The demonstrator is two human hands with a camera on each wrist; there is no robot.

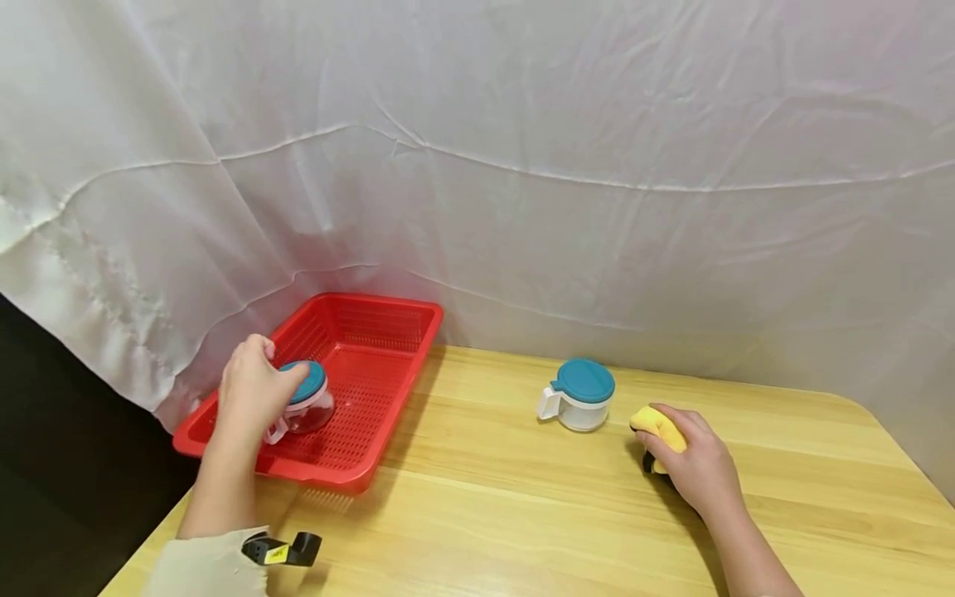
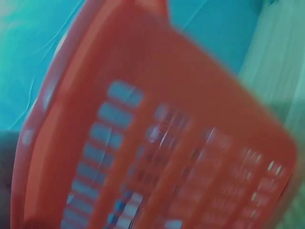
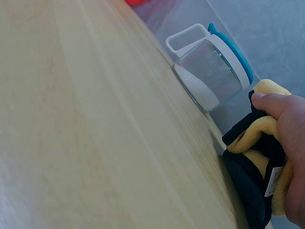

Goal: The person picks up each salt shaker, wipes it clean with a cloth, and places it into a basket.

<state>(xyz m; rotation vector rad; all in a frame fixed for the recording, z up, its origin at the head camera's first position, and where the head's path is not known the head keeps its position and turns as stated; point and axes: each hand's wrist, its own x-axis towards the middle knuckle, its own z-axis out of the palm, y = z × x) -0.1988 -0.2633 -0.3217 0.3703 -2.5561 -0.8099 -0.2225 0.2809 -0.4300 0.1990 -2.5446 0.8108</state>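
In the head view my left hand [image 1: 252, 388] grips a clear seasoning jar [image 1: 313, 417] with a blue lid from above, thumb across the lid. That jar is inside the red plastic basket [image 1: 427, 352], near its front left; whether it touches the bottom I cannot tell. My right hand [image 1: 705, 466] holds a bunched towel [image 1: 660, 428], yellow on one side and dark on the other, just over the table. The right wrist view shows the towel's [image 3: 255, 183] folds and a white label. The left wrist view shows mostly the basket's slotted wall [image 2: 190, 71]; the hand is hidden there.
A second jar [image 1: 584, 408] with a teal lid, white handle and white contents stands on the wooden table [image 1: 477, 514], left of the towel. White curtain fabric [image 1: 522, 240] hangs behind the table. A black strap mount [image 1: 287, 550] sits on the left wrist.
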